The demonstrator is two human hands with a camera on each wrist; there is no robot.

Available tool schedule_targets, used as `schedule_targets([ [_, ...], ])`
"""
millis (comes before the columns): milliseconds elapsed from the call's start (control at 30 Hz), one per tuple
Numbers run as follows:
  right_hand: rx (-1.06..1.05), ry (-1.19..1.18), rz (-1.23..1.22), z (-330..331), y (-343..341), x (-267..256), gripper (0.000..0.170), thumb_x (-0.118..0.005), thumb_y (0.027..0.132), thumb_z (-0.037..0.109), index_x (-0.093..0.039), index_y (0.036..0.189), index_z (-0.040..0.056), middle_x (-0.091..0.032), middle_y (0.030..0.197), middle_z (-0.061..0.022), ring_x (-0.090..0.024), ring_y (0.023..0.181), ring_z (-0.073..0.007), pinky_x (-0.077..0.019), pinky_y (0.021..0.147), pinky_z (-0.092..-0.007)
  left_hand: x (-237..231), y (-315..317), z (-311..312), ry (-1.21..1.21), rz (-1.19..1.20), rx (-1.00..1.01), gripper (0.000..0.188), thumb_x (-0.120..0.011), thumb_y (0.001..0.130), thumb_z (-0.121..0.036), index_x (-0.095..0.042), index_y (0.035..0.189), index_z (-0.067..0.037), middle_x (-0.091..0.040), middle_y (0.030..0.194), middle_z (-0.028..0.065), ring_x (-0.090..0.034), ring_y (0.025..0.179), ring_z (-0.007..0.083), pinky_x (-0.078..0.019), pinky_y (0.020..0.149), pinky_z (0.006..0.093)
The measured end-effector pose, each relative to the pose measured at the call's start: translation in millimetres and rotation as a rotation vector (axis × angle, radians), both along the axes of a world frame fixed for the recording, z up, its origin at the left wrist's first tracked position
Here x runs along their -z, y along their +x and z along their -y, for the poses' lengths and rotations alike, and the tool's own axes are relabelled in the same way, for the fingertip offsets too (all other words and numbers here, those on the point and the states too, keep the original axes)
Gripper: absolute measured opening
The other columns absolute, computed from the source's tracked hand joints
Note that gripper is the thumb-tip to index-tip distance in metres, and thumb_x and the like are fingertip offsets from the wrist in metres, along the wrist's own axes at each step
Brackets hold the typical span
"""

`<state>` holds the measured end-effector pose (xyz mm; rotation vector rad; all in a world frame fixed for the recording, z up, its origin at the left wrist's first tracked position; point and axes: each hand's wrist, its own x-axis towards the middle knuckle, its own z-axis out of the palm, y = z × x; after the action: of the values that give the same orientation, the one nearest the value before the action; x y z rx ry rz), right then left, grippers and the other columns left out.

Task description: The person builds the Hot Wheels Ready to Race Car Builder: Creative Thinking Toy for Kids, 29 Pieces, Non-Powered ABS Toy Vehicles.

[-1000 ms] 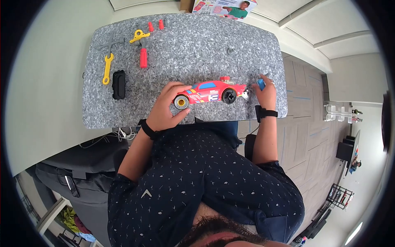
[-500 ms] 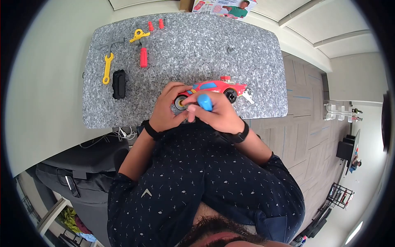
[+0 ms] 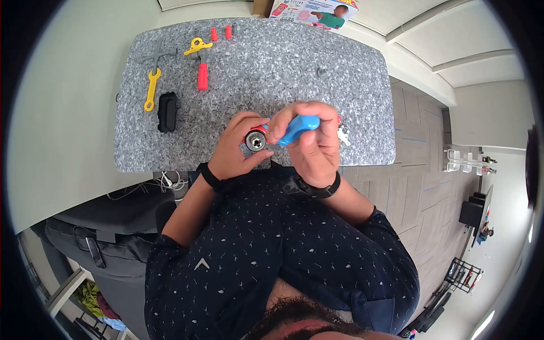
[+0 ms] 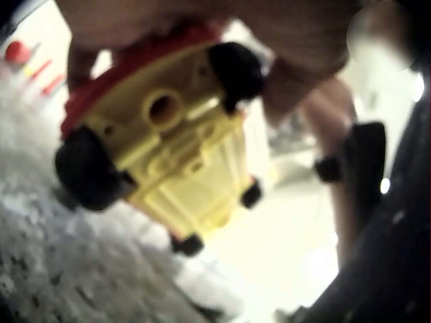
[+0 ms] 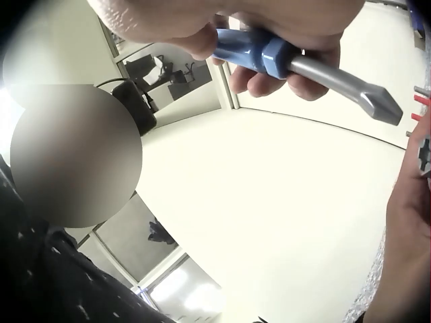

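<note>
My left hand [image 3: 231, 148] grips the front end of a red toy car, fingers and thumb around a front wheel [image 3: 255, 140] whose hub faces up. The left wrist view shows the car's yellow underside [image 4: 209, 178] and black wheels. My right hand [image 3: 318, 153] holds a toy screwdriver [image 3: 301, 127] by its blue handle, above the car, covering most of its body in the head view. The screwdriver's grey shaft [image 5: 330, 77] ends in a flat tip, pointing toward the left hand and apart from the wheel. The car's tail shows beyond the right hand.
On the speckled grey table [image 3: 272, 73] lie a yellow wrench [image 3: 152, 89], a red-handled hammer [image 3: 202, 75], a black plastic part [image 3: 167, 112] and two small red pieces [image 3: 228, 32]. A small grey piece [image 3: 322, 72] lies at the back right. A printed box [image 3: 311, 12] stands behind the table.
My right hand has brought the screwdriver from the table's right side over to the wheel, then lifted it back and tilted it. The left hand keeps hold of the car, now turned slightly.
</note>
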<state>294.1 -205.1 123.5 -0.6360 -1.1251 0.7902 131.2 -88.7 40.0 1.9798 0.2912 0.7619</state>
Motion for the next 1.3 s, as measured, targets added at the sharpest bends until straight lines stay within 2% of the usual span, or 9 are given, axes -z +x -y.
schedule_targets([
  [200,-0.022,0.009,0.099,-18,-9,12,0.022,-0.065,0.116,0.013,-0.061,0.137,0.0084,-0.067,0.121,-0.0182,-0.069,0.108,-0.0238,-0.057,0.095,-0.0406,8,4,5,-0.093,0.087,-0.028,0.058,-0.097,0.087,-0.027,-0.071,0.134,-0.005,-0.067,0.137,0.0157,-0.067,0.127,0.0377,-0.054,0.11,0.0474],
  [300,0.105,0.069,0.445,-17,5,5,0.014,-0.07,0.113,0.009,-0.07,0.127,0.0059,-0.07,0.122,-0.0181,-0.071,0.108,-0.0252,-0.0585,0.093,-0.0414,-2,3,5,0.004,0.049,-0.015,0.056,-0.095,0.087,-0.025,-0.071,0.133,-0.005,-0.067,0.138,0.0156,-0.066,0.129,0.0382,-0.0536,0.111,0.0483],
  [400,0.129,0.056,0.515,-12,8,-5,0.013,-0.075,0.106,0.003,-0.078,0.119,0.005,-0.073,0.123,-0.0172,-0.073,0.109,-0.0274,-0.0593,0.092,-0.0405,7,6,3,0.033,0.022,-0.007,0.053,-0.092,0.089,-0.024,-0.071,0.134,-0.005,-0.067,0.138,0.016,-0.067,0.129,0.0388,-0.0541,0.111,0.0488],
  [533,0.165,0.19,0.697,-18,8,-11,0.031,-0.077,0.099,-0.001,-0.08,0.129,0.0037,-0.076,0.129,-0.0163,-0.075,0.111,-0.0299,-0.0597,0.095,-0.0407,21,10,-6,0.046,0.009,0.011,0.052,-0.089,0.09,-0.023,-0.071,0.135,-0.005,-0.068,0.139,0.0162,-0.068,0.128,0.0388,-0.0552,0.109,0.0484],
  [733,0.259,0.019,0.737,-17,8,-32,0.053,-0.074,0.095,-0.005,-0.075,0.147,0.0055,-0.072,0.136,-0.0159,-0.072,0.124,-0.0353,-0.0575,0.106,-0.0462,-2,14,-3,-0.013,0.107,-0.079,0.044,-0.086,0.096,-0.021,-0.071,0.134,-0.003,-0.073,0.131,0.015,-0.072,0.123,0.0335,-0.0576,0.103,0.0435],
  [900,0.345,-0.051,0.88,-17,17,-29,0.05,-0.076,0.099,-0.001,-0.076,0.148,0.0072,-0.073,0.138,-0.0163,-0.073,0.124,-0.0328,-0.0595,0.102,-0.043,8,13,5,-0.29,0.237,-0.158,0.032,-0.082,0.103,-0.014,-0.073,0.131,-0.001,-0.077,0.117,0.012,-0.078,0.103,0.0243,-0.0595,0.09,0.0347],
  [1000,0.336,-0.064,0.8,-22,17,-41,0.05,-0.079,0.098,0.002,-0.077,0.148,0.0104,-0.075,0.131,-0.0132,-0.074,0.119,-0.0319,-0.0602,0.099,-0.0417,-9,10,1,-0.176,0.254,-0.079,0.029,-0.081,0.105,-0.013,-0.074,0.131,-0.001,-0.077,0.114,0.0103,-0.076,0.097,0.0187,-0.0584,0.086,0.0328],
  [1200,0.295,-0.08,0.841,-31,29,-41,0.046,-0.087,0.095,0.008,-0.08,0.141,0.0093,-0.077,0.118,-0.0114,-0.077,0.103,-0.0297,-0.0636,0.088,-0.0394,-18,10,-6,-0.028,0.219,-0.148,0.025,-0.076,0.108,-0.008,-0.074,0.132,-0.002,-0.079,0.114,0.0101,-0.075,0.095,0.0179,-0.0573,0.084,0.0324],
  [1300,0.371,-0.027,0.821,-35,28,-44,0.045,-0.089,0.093,0.01,-0.08,0.137,0.0085,-0.077,0.118,-0.0113,-0.078,0.099,-0.0274,-0.0643,0.084,-0.0385,7,7,-3,-0.218,0.236,-0.13,0.028,-0.077,0.107,-0.009,-0.074,0.134,-0.003,-0.08,0.114,0.0104,-0.076,0.095,0.0208,-0.0574,0.084,0.0333],
])
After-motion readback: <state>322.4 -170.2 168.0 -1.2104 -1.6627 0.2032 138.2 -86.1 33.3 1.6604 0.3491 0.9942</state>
